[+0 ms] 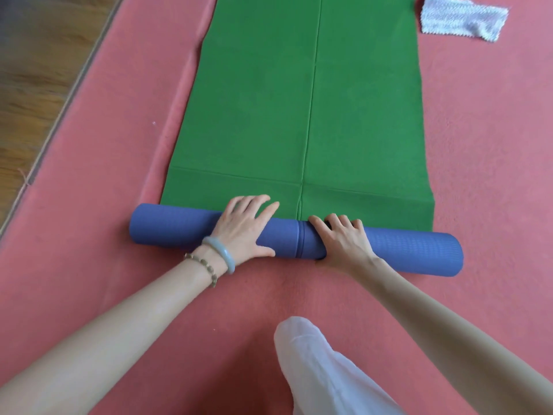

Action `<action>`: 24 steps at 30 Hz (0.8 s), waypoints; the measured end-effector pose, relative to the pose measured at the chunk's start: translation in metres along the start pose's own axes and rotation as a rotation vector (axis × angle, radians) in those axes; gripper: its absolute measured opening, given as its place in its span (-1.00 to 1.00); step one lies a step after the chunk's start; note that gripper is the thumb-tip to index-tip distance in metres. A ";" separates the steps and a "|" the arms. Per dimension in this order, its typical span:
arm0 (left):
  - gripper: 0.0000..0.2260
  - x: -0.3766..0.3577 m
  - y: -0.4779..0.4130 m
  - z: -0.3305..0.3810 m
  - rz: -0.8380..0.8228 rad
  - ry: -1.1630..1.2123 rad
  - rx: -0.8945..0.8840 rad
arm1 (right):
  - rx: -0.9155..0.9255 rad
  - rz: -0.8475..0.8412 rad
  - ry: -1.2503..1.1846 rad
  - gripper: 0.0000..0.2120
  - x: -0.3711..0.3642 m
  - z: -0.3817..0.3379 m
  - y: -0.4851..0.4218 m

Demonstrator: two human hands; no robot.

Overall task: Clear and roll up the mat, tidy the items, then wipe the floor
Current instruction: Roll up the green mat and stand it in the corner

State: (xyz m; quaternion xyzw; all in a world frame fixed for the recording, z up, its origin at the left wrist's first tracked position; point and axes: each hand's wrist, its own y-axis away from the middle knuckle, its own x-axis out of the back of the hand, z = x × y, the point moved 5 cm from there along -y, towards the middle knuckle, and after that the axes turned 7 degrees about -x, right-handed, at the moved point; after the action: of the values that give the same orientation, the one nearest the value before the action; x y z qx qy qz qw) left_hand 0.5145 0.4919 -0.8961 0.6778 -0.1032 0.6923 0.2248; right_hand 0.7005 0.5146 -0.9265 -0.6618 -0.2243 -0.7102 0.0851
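From overhead, head view: looked down on a red carpet (89, 235) with a mat (299, 100) laid lengthwise on it. Found the near end of the mat wound into a blue roll (179, 226) lying crosswise, and the rest spread flat, green side up, running off the top edge of the view.

Pressed on the roll left of its middle with the left hand (244, 232): palm on top, fingers nearly straight and spread, reaching over the far side onto the green surface, thumb along the near side. Gripped the roll right of its middle with the right hand (341, 239): fingers curled over the top, tips tucked where roll met flat mat. Held the two hands near each other but apart, on either side of a dark line (302, 238) round the roll.

Wore a pale bangle (220, 254) and a bead bracelet (203, 266) on the left wrist. Rested one knee (302, 339), in white cloth, above the carpet nearer than the roll. Saw a grey-white rag (463, 19) on the carpet just beside the mat's far right edge, and wooden floor (30, 85) past the carpet's left edge.
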 end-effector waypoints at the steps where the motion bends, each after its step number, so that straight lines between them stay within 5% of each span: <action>1: -0.19 -0.001 0.010 0.002 0.091 -0.037 0.003 | 0.002 -0.054 -0.014 -0.20 0.001 0.002 -0.004; 3: -0.14 -0.014 0.022 0.004 0.134 -0.116 0.001 | -0.002 -0.170 -0.070 -0.23 0.003 0.007 -0.014; 9: 0.15 -0.035 -0.001 -0.012 -0.143 -0.189 0.060 | -0.027 -0.433 -0.234 -0.12 0.005 0.024 -0.054; 14: -0.07 -0.020 -0.050 -0.036 -0.357 -0.070 0.002 | -0.019 -0.254 -0.226 -0.04 0.023 0.041 -0.050; 19: -0.14 -0.012 -0.094 -0.058 -0.620 0.080 -0.001 | 0.046 -0.065 0.001 0.25 0.006 0.029 -0.033; 24: 0.01 -0.003 -0.106 -0.058 -0.631 -0.005 0.043 | -0.052 -0.087 -0.039 0.01 0.011 0.036 -0.069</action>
State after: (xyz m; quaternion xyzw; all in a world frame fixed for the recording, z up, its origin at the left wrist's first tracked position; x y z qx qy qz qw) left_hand 0.5103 0.6108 -0.9200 0.6826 0.1263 0.5887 0.4142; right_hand 0.7030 0.5935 -0.9288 -0.6673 -0.2358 -0.7057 0.0324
